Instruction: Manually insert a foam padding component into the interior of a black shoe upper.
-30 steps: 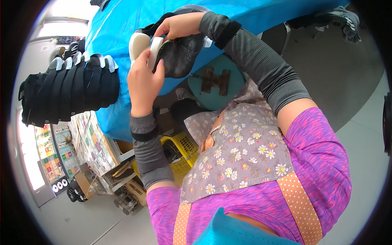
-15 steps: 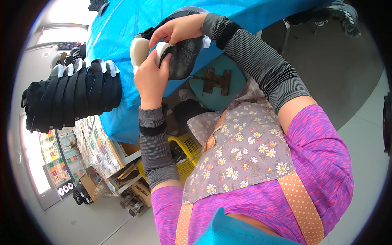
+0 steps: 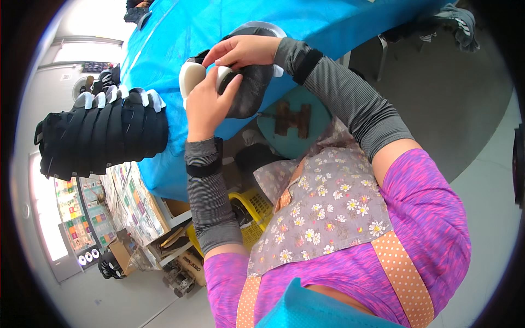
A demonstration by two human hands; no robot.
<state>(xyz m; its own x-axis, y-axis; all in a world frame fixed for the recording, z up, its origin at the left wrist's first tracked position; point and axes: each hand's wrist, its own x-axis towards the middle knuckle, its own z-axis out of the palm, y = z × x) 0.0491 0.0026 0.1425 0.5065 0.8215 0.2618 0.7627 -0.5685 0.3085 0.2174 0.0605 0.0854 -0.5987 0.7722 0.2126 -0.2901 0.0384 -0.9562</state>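
At the table edge I handle a black piece (image 3: 249, 93) with white curved ends; it resembles a shoe part, though its exact kind is unclear. My left hand (image 3: 208, 104) is closed around a small white edge of it, thumb against the black side. From above, my right hand (image 3: 243, 52) bends over the piece, fingertips pinching close to the left fingertips. Just left of both hands stands a broad white curved part (image 3: 191, 79) with a beige inner face. Behind my right hand a grey-white rim (image 3: 262, 25) shows. What lies between the fingertips is hidden.
A blue sheet (image 3: 169, 49) covers the table. At left hangs a tight row of similar black pieces (image 3: 104, 136) with white ends. Below the edge are a teal round seat (image 3: 273, 136) bearing a rusty metal bracket (image 3: 292, 121) and a yellow basket (image 3: 254, 235).
The view has shifted slightly, so the whole scene sits a little lower and to the right. My right fingers have moved slightly along the piece's edge; both hands stay on it.
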